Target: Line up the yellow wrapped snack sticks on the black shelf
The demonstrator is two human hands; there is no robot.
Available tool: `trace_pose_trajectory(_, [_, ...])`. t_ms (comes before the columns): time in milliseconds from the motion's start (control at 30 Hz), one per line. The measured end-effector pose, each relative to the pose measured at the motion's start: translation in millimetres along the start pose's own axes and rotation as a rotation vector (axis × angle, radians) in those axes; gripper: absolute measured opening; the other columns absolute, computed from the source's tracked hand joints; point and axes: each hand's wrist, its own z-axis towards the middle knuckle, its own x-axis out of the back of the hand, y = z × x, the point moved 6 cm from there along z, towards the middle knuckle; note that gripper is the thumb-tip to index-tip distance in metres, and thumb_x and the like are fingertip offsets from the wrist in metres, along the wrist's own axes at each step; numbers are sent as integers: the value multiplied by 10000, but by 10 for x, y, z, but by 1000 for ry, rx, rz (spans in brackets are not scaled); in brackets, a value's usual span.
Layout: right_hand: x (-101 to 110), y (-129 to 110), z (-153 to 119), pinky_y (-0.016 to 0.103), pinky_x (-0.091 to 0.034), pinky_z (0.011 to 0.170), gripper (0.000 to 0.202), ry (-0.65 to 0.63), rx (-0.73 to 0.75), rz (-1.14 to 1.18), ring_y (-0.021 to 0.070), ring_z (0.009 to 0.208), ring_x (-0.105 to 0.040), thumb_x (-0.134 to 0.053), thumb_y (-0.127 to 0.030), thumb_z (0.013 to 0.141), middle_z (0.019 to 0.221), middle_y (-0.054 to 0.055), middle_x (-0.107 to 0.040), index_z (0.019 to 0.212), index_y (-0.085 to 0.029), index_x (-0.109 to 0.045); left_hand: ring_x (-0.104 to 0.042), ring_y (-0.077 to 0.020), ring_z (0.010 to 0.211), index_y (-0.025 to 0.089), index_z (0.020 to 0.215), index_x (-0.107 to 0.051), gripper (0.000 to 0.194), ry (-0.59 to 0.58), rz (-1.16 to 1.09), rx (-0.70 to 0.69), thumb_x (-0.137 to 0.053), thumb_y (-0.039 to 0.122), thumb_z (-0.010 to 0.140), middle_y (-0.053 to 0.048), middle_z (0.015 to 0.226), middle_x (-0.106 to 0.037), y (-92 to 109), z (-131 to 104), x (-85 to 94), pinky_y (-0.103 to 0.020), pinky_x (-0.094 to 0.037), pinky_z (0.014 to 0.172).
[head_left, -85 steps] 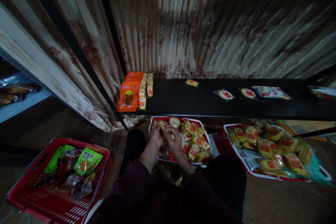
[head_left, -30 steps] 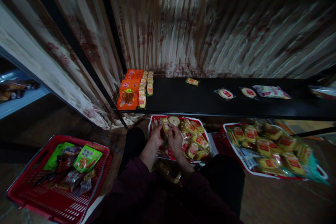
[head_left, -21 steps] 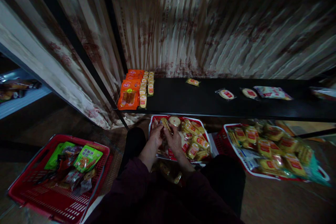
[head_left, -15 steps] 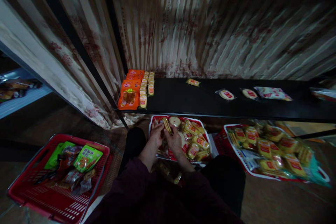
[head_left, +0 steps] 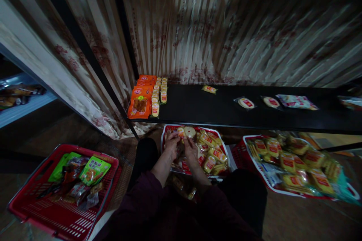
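Note:
Over the middle red basket (head_left: 225,147), both of my hands hold a small wrapped cracker pack (head_left: 181,131) between their fingertips. My left hand (head_left: 172,146) grips its left side, and my right hand (head_left: 190,148) pinches it from the right. The pack's face with an orange-red label shows. Just right of it lies a round pale cracker pack (head_left: 189,132). More yellow packs with red labels (head_left: 209,162) fill the right part of the basket.
A black shelf (head_left: 186,105) holds orange bags (head_left: 140,101), rows of small packs (head_left: 155,109) and scattered packs. A red basket (head_left: 34,205) stands left, another full one (head_left: 254,165) right. Black posts and a curtain rise behind.
The pack between my hands has turned from its layered edge to its labelled face. My fingers have shifted slightly around it, and the view has moved a little.

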Motion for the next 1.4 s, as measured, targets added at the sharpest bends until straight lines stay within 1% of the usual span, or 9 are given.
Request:
trace_pose_trajectory(167, [-60, -43, 18, 361, -460, 876, 531, -25, 7, 74, 237, 980, -616, -609, -508, 682, 1077, 110, -678, 1063, -141, -658, -612, -140, 837, 169, 834, -655, 270, 58, 53, -123, -662, 71, 583, -57, 896, -655, 102, -8, -2, -271, -470, 780])
trace_pose_trajectory(367, [-144, -185, 46, 352, -457, 869, 533, -33, 54, 125, 220, 939, -617, -611, -502, 685, 1036, 103, -690, 1066, -132, -658, -609, -128, 785, 170, 848, -644, 235, 11, 61, -170, -619, 97, 626, -50, 873, -664, 213, -13, -40, -257, -471, 740])
trace_pose_trajectory(633, [-226, -387, 151, 329, -466, 830, 500, -45, 121, 52, 205, 883, -624, -603, -516, 692, 974, 85, -699, 1011, -137, -673, -615, -131, 805, 178, 888, -663, 275, -38, 60, -224, -599, 80, 639, -44, 887, -677, 433, -42, -153, -250, -471, 755])
trace_pose_trajectory(767, [-299, -536, 259, 325, -468, 831, 503, -59, 152, -9, 207, 883, -630, -567, -541, 713, 955, 78, -704, 1017, -153, -673, -622, -138, 818, 190, 975, -651, 329, -27, 100, -254, -586, 87, 669, -54, 921, -679, 522, 34, -203, -266, -482, 767])
trace_pose_trajectory(867, [-377, -638, 345, 333, -468, 825, 530, -82, 184, -85, 227, 887, -630, -536, -565, 725, 943, 86, -711, 1031, -153, -668, -627, -148, 854, 203, 1006, -643, 336, -20, 153, -299, -585, 96, 693, -55, 969, -680, 612, 126, -231, -290, -485, 807])
trace_pose_trajectory(967, [-467, -738, 434, 334, -467, 825, 512, -96, 229, -142, 228, 885, -630, -522, -559, 737, 966, 82, -709, 1036, -168, -663, -624, -158, 897, 203, 989, -648, 310, 5, 245, -382, -567, 87, 713, -55, 989, -683, 747, 204, -255, -306, -468, 865])
trace_pose_trajectory(1067, [-572, -827, 534, 339, -469, 821, 497, -108, 277, -156, 222, 875, -629, -509, -538, 755, 980, 85, -704, 1054, -167, -650, -614, -167, 939, 185, 971, -645, 301, 45, 324, -471, -531, 58, 722, -69, 1000, -679, 893, 260, -277, -323, -440, 920])
trace_pose_trajectory(1167, [-695, -895, 641, 339, -468, 830, 490, -143, 324, -159, 217, 894, -624, -504, -516, 767, 1005, 92, -694, 1079, -161, -632, -605, -171, 961, 182, 979, -633, 314, 50, 387, -529, -493, 45, 734, -73, 1012, -671, 1015, 298, -317, -335, -427, 941])
trace_pose_trajectory(1400, [-962, -979, 841, 349, -452, 865, 435, -196, 386, -218, 211, 914, -619, -463, -456, 794, 1056, 90, -676, 1087, -173, -617, -579, -184, 1018, 177, 1022, -626, 347, 107, 461, -593, -469, 48, 741, -84, 1081, -649, 1207, 362, -340, -326, -401, 974])
